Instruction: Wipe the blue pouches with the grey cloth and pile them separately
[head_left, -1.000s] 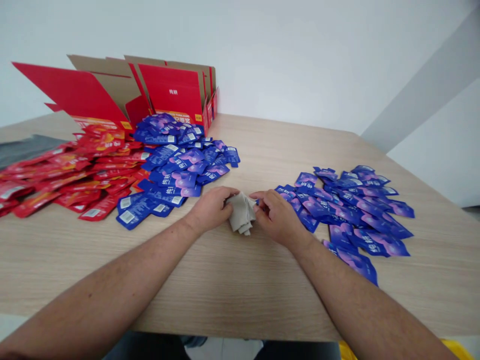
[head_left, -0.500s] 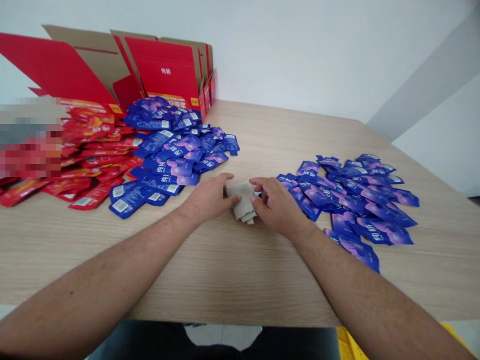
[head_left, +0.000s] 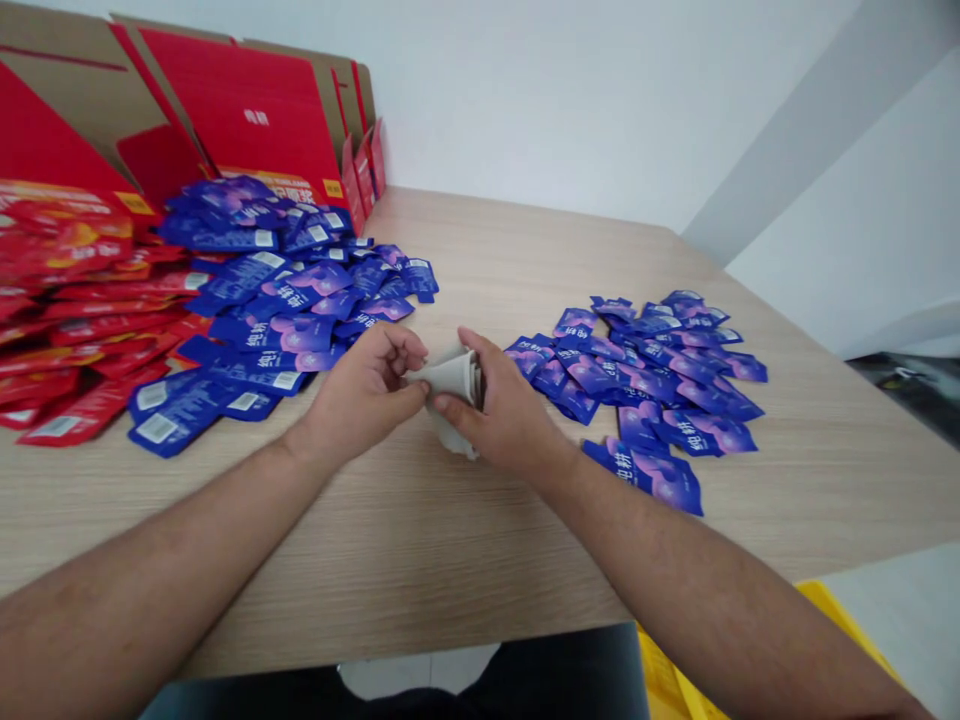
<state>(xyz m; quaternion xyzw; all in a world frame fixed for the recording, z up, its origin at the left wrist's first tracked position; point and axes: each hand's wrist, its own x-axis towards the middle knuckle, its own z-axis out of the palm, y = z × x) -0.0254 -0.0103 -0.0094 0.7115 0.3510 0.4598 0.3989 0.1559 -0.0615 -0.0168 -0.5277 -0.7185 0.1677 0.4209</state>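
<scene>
A folded beige cloth is held just above the wooden table between both my hands. My left hand pinches its left edge with thumb and fingers closed. My right hand grips its right side, thumb underneath and fingers curled over the top. A heap of blue sachets lies left of my hands and a spread of blue sachets lies to the right.
Red sachets are piled at the far left. Flattened red and brown cartons stand against the wall behind them. A yellow bin shows below the table's front edge at the right.
Both hands have lifted the cloth slightly and drawn it closer together, the right thumb now under it. The camera has swung right and down, shifting the piles left.
</scene>
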